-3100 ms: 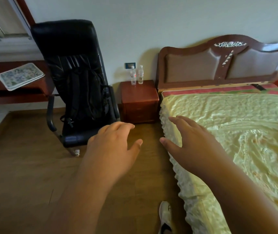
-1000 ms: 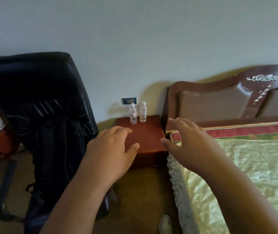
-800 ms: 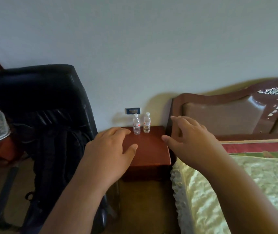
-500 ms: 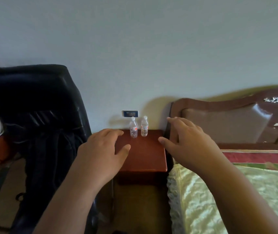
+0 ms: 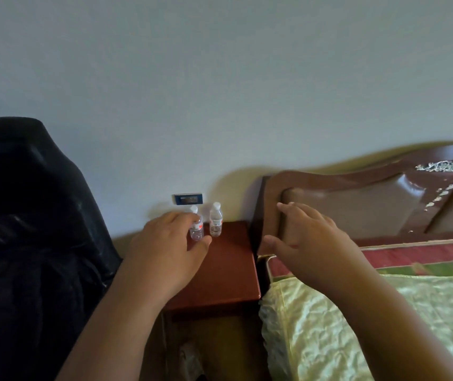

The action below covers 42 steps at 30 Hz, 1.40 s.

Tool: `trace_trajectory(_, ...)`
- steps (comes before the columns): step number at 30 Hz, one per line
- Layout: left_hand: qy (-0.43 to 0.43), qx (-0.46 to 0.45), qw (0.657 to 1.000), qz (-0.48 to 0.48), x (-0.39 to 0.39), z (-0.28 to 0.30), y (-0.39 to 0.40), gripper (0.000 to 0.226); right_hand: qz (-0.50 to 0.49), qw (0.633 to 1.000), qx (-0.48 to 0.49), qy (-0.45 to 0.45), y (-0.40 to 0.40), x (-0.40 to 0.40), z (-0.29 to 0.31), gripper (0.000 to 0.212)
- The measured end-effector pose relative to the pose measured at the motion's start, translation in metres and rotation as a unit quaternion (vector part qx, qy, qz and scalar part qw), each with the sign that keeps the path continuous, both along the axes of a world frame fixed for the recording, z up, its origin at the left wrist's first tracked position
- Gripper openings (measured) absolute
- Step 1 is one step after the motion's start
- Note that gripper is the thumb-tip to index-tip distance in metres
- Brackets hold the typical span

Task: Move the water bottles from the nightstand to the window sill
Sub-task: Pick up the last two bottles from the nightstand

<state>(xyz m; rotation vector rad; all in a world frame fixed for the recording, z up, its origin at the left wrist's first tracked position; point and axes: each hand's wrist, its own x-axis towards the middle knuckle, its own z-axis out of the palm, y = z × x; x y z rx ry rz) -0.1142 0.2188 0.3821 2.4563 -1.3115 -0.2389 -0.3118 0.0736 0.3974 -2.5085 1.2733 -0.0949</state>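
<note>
Closing in over the last second, the left hand (image 5: 164, 251) now reaches the left water bottle (image 5: 196, 226), fingers spread, not yet gripping; the right hand (image 5: 310, 243) hovers spread beside the headboard (image 5: 357, 199). Both bottles, the right bottle (image 5: 216, 222) included, still stand on the nightstand (image 5: 225, 270), so pickup looks imminent.

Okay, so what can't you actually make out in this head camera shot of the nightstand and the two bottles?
- Left clear plastic water bottle: partly covered by the left hand; contact unclear.
- Label print on the right clear plastic water bottle: too small.
- Window sill: out of frame.
- Red-brown wooden nightstand: front in shadow.
- Black leather chair: cut off at the left edge.
</note>
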Motion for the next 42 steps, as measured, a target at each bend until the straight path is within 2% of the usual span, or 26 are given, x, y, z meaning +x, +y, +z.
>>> trace_trajectory(6, 0.016, -0.013, 1.000, -0.014, 0.075, -0.008, -0.045, 0.051, -0.026, 0.999, -0.033, 0.011, -0.037, 0.061, -0.001, 0.074)
trace_trajectory(11, 0.026, -0.003, 0.999, -0.026, 0.114, -0.025, -0.071, 0.046, -0.035, 0.999, -0.019, 0.021, -0.048, 0.098, -0.016, 0.073)
trace_trajectory(18, 0.040, 0.012, 0.999, -0.030, 0.142, -0.047, -0.085, 0.043, -0.031, 0.999, 0.000, -0.013, -0.070, 0.136, -0.041, 0.067)
trace_trajectory(26, 0.086, 0.019, 0.996, -0.004, 0.155, -0.080, -0.105, 0.052, 0.012, 0.998, 0.051, 0.020, -0.120, 0.167, -0.092, 0.069)
trace_trajectory(34, 0.143, 0.045, 0.987, 0.048, 0.172, -0.170, -0.127, 0.050, 0.052, 0.981, 0.174, 0.067, -0.167, 0.193, -0.192, 0.074)
trace_trajectory(39, 0.168, 0.067, 0.980, 0.081, 0.177, -0.236, -0.145, 0.062, 0.049, 0.973, 0.216, 0.067, -0.186, 0.202, -0.258, 0.085)
trace_trajectory(42, 0.225, 0.057, 0.967, 0.101, 0.180, -0.276, -0.155, 0.066, 0.031, 0.969, 0.238, 0.056, -0.197, 0.206, -0.293, 0.091)
